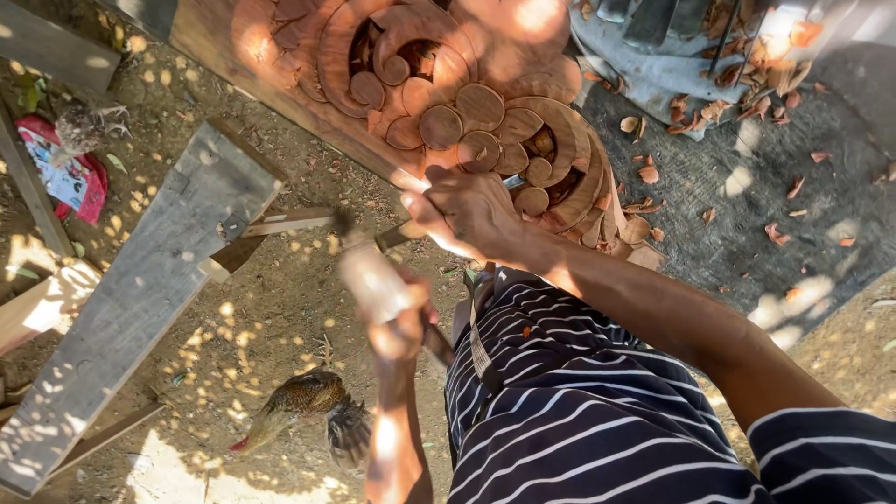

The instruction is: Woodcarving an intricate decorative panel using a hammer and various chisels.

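Note:
A reddish wooden panel (448, 84) carved with scrolls and round petals lies in front of me. My right hand (462, 210) rests on its near edge, closed around a chisel (514, 181) whose metal tip points into the carving. My left hand (397, 327) is lower and to the left, gripping a wooden mallet (366, 271) that is blurred by motion, close to the chisel's handle end. My striped shirt (579, 411) fills the lower right.
A grey weathered plank (140, 280) slants across the dirt at left, with a thin wooden slat (285, 222) beside it. A brown hen (303, 401) stands on the ground below my left hand. Wood chips litter a dark mat (747, 187) at right. A red packet (65, 177) lies far left.

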